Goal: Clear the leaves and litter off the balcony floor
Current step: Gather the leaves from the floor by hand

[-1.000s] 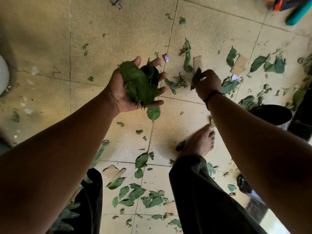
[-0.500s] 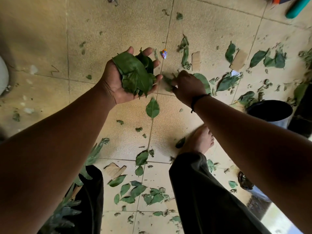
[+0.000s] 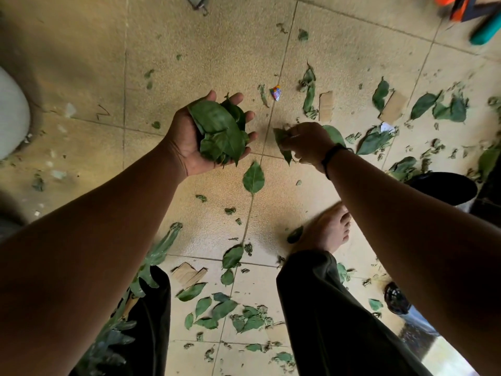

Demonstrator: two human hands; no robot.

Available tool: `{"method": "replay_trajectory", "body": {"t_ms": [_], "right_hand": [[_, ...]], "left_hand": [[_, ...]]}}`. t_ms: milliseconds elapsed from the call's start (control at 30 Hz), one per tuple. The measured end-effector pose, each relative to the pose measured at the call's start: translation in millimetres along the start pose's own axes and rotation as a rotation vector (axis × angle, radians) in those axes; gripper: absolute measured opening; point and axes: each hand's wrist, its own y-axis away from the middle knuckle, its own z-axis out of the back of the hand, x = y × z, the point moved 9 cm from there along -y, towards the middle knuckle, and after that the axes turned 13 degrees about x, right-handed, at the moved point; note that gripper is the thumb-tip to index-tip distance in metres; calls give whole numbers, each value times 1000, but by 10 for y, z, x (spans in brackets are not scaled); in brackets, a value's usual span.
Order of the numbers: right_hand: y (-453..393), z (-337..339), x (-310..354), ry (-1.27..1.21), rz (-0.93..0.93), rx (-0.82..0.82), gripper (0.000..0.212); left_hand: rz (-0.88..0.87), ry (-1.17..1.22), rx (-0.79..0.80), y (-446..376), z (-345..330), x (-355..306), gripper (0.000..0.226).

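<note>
My left hand (image 3: 189,142) is cupped palm up around a bunch of green leaves (image 3: 221,131), fingers curled at their far side. Just to its right, my right hand (image 3: 306,143), with a black band at the wrist, pinches a few green leaves (image 3: 283,147) close above the tiled floor. A single whole leaf (image 3: 253,179) lies on the floor between and below the hands. More leaves (image 3: 374,142) and cardboard scraps (image 3: 325,105) are scattered to the right. A small colourful wrapper (image 3: 276,92) lies beyond the hands.
A black bucket (image 3: 444,187) stands at the right behind my right forearm. My bare foot (image 3: 329,229) and dark trouser legs are below. Several leaves (image 3: 217,312) and a cardboard piece (image 3: 188,274) lie near my feet. A white round object (image 3: 10,115) sits at the left edge.
My right hand came down from beside the left hand to the floor and now pinches leaves there. My left hand kept its bunch and barely moved.
</note>
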Motion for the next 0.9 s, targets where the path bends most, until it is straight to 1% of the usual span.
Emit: {"method": "replay_trajectory", "body": {"t_ms": [67, 133, 200, 267, 300, 367, 433, 467, 567, 633, 667, 700, 800, 833, 867, 900], "right_hand": [[223, 33, 95, -202, 13, 42, 20], [487, 54, 315, -360, 110, 59, 10], [745, 8, 601, -434, 225, 112, 7], [919, -42, 841, -402, 287, 123, 13], [965, -53, 928, -352, 303, 95, 15], [1011, -34, 1076, -179, 307, -17, 16], [1014, 9, 1158, 8, 267, -136, 14], [1014, 16, 1177, 32, 246, -161, 18], [1049, -35, 1233, -32, 249, -133, 43], [1120, -32, 1273, 36, 276, -160, 51], [1171, -6, 1283, 39, 294, -188, 51], [1220, 41, 1268, -12, 314, -223, 47], [1233, 229, 1053, -260, 343, -386, 23], [1157, 268, 892, -302, 305, -446, 24], [1023, 262, 707, -309, 240, -464, 28], [856, 203, 527, -282, 164, -423, 30]], "left_hand": [[7, 2, 13, -11, -22, -4, 42], [15, 8, 31, -18, -54, -7, 44], [30, 25, 71, -27, -114, 3, 44], [44, 45, 133, -36, -196, 16, 44], [49, 47, 164, -34, -241, 20, 44], [60, 50, 230, -25, -340, 24, 44], [63, 74, 293, -20, -433, 32, 45], [54, 94, 322, -17, -466, 28, 45], [20, 151, 368, -4, -492, 3, 46], [1, 139, 381, 15, -473, -11, 48], [-2, 130, 388, 26, -460, -14, 49], [0, 127, 398, 41, -455, -15, 49], [11, 158, 442, 88, -464, -21, 47], [21, 180, 461, 105, -472, -28, 47], [28, 199, 473, 121, -472, -38, 46], [34, 209, 476, 132, -461, -47, 46]]}}
